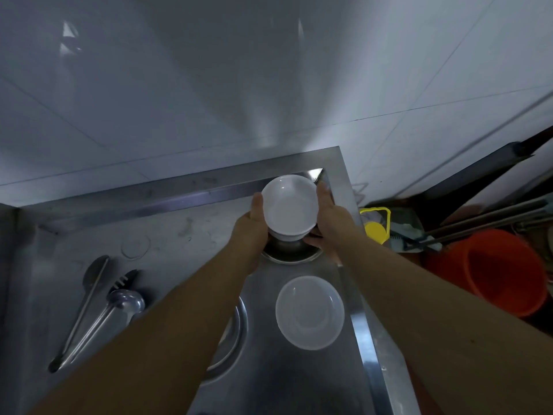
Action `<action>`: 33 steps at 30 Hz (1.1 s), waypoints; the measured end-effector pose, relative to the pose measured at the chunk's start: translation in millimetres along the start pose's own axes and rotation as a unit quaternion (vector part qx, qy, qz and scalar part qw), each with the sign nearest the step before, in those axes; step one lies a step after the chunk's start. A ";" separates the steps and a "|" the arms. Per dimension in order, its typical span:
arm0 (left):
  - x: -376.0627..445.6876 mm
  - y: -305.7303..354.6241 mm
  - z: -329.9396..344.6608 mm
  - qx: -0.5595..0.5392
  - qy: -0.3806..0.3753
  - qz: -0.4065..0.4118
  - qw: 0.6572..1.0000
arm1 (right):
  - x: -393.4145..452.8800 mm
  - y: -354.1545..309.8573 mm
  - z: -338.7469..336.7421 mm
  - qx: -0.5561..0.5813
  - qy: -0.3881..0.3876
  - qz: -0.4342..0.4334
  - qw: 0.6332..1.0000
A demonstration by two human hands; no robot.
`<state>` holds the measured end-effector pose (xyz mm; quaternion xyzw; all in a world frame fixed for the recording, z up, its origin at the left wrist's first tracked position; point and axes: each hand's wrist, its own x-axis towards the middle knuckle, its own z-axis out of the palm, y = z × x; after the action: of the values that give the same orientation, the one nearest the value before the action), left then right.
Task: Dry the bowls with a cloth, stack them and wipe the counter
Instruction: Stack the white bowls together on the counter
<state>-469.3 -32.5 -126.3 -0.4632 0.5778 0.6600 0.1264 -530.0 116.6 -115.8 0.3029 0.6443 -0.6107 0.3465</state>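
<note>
The white bowls (289, 205) sit stacked, open side up, held between both hands above the round metal hole in the worktop (185, 229). The left hand (254, 223) grips one side and the right hand (327, 218) grips the other, equally near. Another bowl (309, 313) rests on the worktop just nearer the person.

Glossy bowls (289, 205), brushed-steel counter (167, 235).

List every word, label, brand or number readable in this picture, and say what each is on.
None can be read.
The stack of white bowls, the translucent bowl, the tongs and the steel counter show no print.
The yellow container and orange bucket show no legible label.
</note>
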 end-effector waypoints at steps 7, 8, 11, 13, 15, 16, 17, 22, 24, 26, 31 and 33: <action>-32.1 4.4 -10.1 -0.014 0.005 -0.013 1.000 | -29.4 12.9 -21.9 -0.097 0.031 -0.128 0.987; -41.2 -1.6 -14.6 -0.011 0.014 -0.007 1.000 | -35.5 20.1 -28.9 -0.098 0.056 -0.144 0.983; -68.5 -38.0 -25.7 0.005 0.045 0.018 0.999 | -45.8 53.8 -51.3 -0.096 0.064 -0.149 0.982; -83.5 -70.4 -30.0 0.007 0.035 0.002 0.999 | -50.0 79.2 -64.2 -0.087 0.034 -0.124 0.988; -96.0 -99.8 -31.3 0.005 -0.001 -0.031 1.000 | -53.0 102.4 -75.6 -0.083 0.017 -0.090 0.992; -101.6 -112.9 -30.5 0.000 -0.022 -0.042 0.999 | -56.7 112.3 -79.2 -0.082 0.014 -0.067 0.994; -106.3 -124.5 -28.5 -0.013 -0.041 -0.051 0.998 | -60.6 121.2 -81.7 -0.077 0.007 -0.043 0.996; -126.4 -154.5 -10.3 -0.127 -0.053 -0.075 0.988 | -78.4 153.1 -79.8 0.012 -0.020 0.031 0.999; -130.3 -157.4 -6.8 -0.139 -0.046 -0.067 0.987 | -83.0 156.5 -77.8 0.015 -0.012 0.029 0.999; -134.7 -156.9 -8.1 -0.131 -0.046 -0.047 0.989 | -87.4 156.6 -76.6 -0.011 -0.011 0.025 1.000; -155.4 -147.7 -15.1 -0.092 -0.039 0.003 0.995 | -109.0 148.4 -76.9 -0.081 -0.007 -0.031 0.996; -165.2 -136.0 -17.8 -0.077 -0.041 0.031 0.996 | -123.7 133.8 -71.6 -0.077 -0.007 -0.056 0.995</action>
<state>-276.5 53.6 -87.3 -0.4260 0.5339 0.7245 0.0930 -355.3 201.5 -91.0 0.2345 0.7029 -0.5795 0.3392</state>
